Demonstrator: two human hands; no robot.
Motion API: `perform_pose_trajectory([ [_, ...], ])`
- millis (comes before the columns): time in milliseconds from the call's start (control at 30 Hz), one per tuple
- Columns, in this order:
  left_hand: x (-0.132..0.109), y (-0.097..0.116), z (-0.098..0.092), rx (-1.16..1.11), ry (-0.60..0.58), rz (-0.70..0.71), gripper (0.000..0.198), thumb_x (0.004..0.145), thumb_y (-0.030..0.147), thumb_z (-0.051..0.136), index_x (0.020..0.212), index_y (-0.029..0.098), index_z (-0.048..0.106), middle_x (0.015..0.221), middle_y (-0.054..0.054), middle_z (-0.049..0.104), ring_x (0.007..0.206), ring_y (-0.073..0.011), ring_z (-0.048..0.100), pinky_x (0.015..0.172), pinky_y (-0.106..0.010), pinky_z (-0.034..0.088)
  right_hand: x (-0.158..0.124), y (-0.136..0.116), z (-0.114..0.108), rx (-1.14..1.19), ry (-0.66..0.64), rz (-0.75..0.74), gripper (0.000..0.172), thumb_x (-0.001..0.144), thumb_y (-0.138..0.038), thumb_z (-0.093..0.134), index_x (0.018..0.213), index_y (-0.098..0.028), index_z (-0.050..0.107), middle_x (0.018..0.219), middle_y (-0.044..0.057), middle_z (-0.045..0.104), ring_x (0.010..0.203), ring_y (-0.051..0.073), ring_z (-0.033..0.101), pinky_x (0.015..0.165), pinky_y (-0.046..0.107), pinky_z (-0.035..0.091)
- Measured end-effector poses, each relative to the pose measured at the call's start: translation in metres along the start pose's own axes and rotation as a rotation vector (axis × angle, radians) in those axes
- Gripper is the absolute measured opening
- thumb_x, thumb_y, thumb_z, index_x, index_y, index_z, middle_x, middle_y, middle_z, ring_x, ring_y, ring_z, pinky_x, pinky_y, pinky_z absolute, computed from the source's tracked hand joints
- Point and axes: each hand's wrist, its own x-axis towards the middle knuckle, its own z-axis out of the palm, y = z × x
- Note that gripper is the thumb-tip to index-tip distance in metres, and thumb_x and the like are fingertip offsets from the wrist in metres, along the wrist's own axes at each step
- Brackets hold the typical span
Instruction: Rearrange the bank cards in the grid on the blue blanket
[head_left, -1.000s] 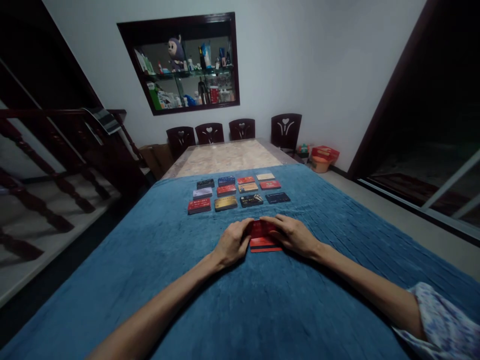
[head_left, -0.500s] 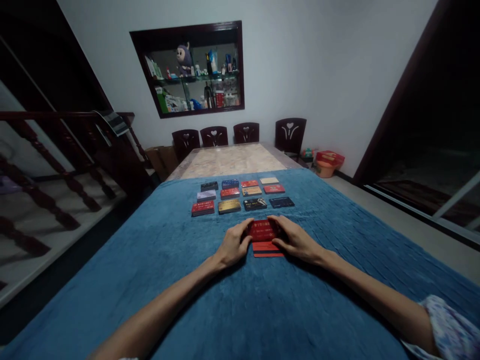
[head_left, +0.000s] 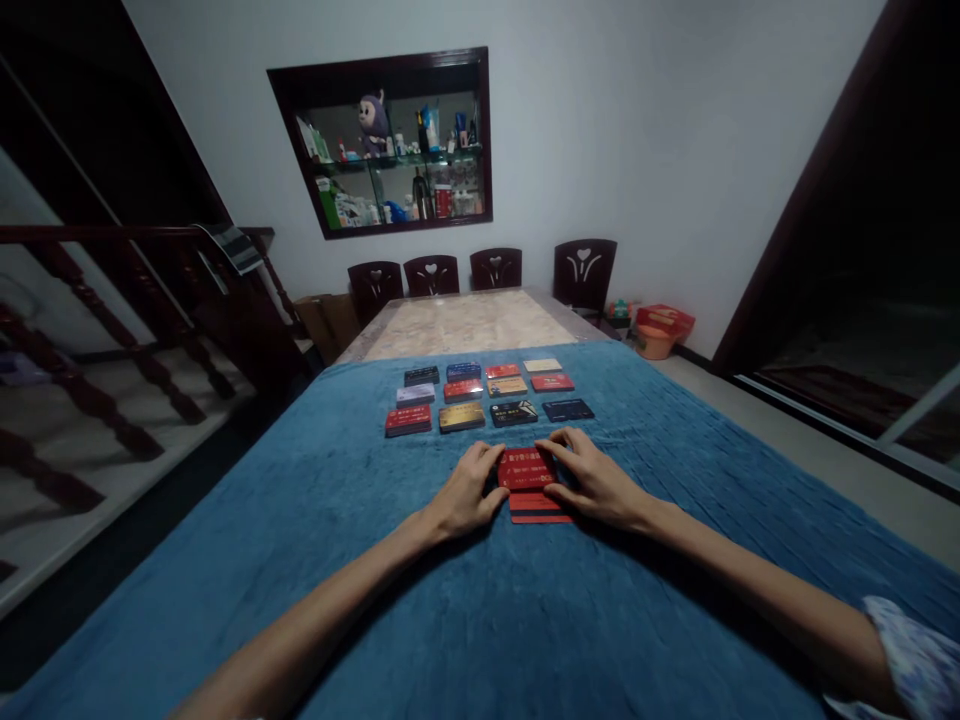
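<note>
Between my hands is a red card (head_left: 527, 467) with white print. My left hand (head_left: 469, 492) pinches its left edge, thumb at the near corner and fingertips at the far corner. On the opposite edge, my right hand (head_left: 594, 482) grips with thumb and fingers. Whether more cards lie under this one, I cannot tell. A second red card (head_left: 538, 508) with a dark stripe shows beneath its near side, partly covered. Beyond my hands, card piles lie in rows, including a red pile (head_left: 409, 419), a gold pile (head_left: 461, 416), a black pile (head_left: 514, 412) and a dark blue card (head_left: 568, 410).
A blue cloth (head_left: 337, 560) covers the near part of the table, with bare marbled tabletop (head_left: 465, 325) behind it. Several dark chairs (head_left: 585, 272) stand at the far side. A wooden railing (head_left: 112, 330) runs along the left.
The red card's printed face shows brighter and more fully between my fingers. My left fingers have shifted slightly at its edge. The view has tilted a little; the card piles are unchanged.
</note>
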Motion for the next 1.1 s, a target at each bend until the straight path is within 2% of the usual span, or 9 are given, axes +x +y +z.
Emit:
perform_pose_trajectory([
  [167, 0.002, 0.000, -0.007, 0.069, -0.043, 0.005, 0.054, 0.083, 0.021, 0.064, 0.135, 0.019, 0.050, 0.122, -0.012, 0.052, 0.116, -0.0270, 0.052, 0.104, -0.047, 0.047, 0.008, -0.001, -0.007, -0.001, -0.056, 0.001, 0.052, 0.086, -0.030, 0.064, 0.136, -0.020, 0.055, 0.121, 0.015, 0.057, 0.109, 0.029, 0.054, 0.095, 0.049, 0.051],
  [267, 0.004, 0.001, -0.015, 0.121, -0.124, -0.023, 0.053, 0.084, 0.024, 0.063, 0.135, 0.019, 0.049, 0.124, -0.013, 0.052, 0.116, -0.0284, 0.052, 0.104, -0.051, 0.045, 0.015, -0.002, -0.010, 0.031, -0.110, 0.017, 0.050, 0.086, -0.033, 0.066, 0.133, -0.020, 0.057, 0.120, 0.014, 0.058, 0.109, 0.028, 0.054, 0.096, 0.047, 0.050],
  [433, 0.011, 0.002, -0.032, 0.199, -0.203, -0.031, 0.041, 0.086, 0.025, 0.061, 0.126, 0.018, 0.055, 0.121, -0.013, 0.055, 0.113, -0.0284, 0.052, 0.101, -0.051, 0.045, 0.030, 0.002, -0.013, 0.013, -0.181, 0.043, 0.050, 0.084, -0.041, 0.070, 0.127, -0.018, 0.061, 0.115, 0.014, 0.059, 0.106, 0.029, 0.054, 0.094, 0.048, 0.049],
  [600, 0.021, -0.004, -0.045, 0.257, -0.217, -0.050, 0.042, 0.084, 0.023, 0.062, 0.126, 0.018, 0.055, 0.123, -0.014, 0.054, 0.116, -0.0295, 0.051, 0.102, -0.050, 0.043, 0.049, 0.011, -0.011, -0.015, -0.191, 0.001, 0.050, 0.082, -0.048, 0.072, 0.124, -0.022, 0.063, 0.113, 0.013, 0.060, 0.106, 0.029, 0.054, 0.093, 0.047, 0.050],
  [767, 0.034, -0.013, -0.059, 0.320, -0.210, -0.099, 0.045, 0.084, 0.021, 0.062, 0.128, 0.020, 0.054, 0.128, -0.014, 0.053, 0.121, -0.0313, 0.049, 0.102, -0.052, 0.042, 0.076, 0.019, -0.007, -0.013, -0.164, 0.010, 0.054, 0.079, -0.047, 0.076, 0.121, -0.016, 0.064, 0.114, 0.015, 0.061, 0.107, 0.030, 0.055, 0.094, 0.047, 0.049],
  [900, 0.046, -0.024, -0.070, 0.348, -0.196, -0.141, 0.049, 0.084, 0.020, 0.061, 0.133, 0.021, 0.052, 0.125, -0.012, 0.055, 0.119, -0.0292, 0.050, 0.102, -0.049, 0.043, 0.102, 0.024, -0.005, -0.030, -0.167, 0.026, 0.051, 0.075, -0.043, 0.080, 0.115, -0.013, 0.068, 0.110, 0.015, 0.062, 0.105, 0.029, 0.056, 0.091, 0.042, 0.049],
  [1100, 0.065, -0.046, -0.079, 0.460, -0.189, -0.208, 0.039, 0.084, 0.020, 0.060, 0.123, 0.017, 0.059, 0.124, -0.013, 0.055, 0.118, -0.0303, 0.051, 0.100, -0.049, 0.044, 0.140, 0.033, -0.002, -0.081, -0.188, 0.032, 0.044, 0.074, -0.040, 0.080, 0.109, -0.015, 0.070, 0.108, 0.013, 0.064, 0.105, 0.029, 0.057, 0.091, 0.039, 0.045],
])
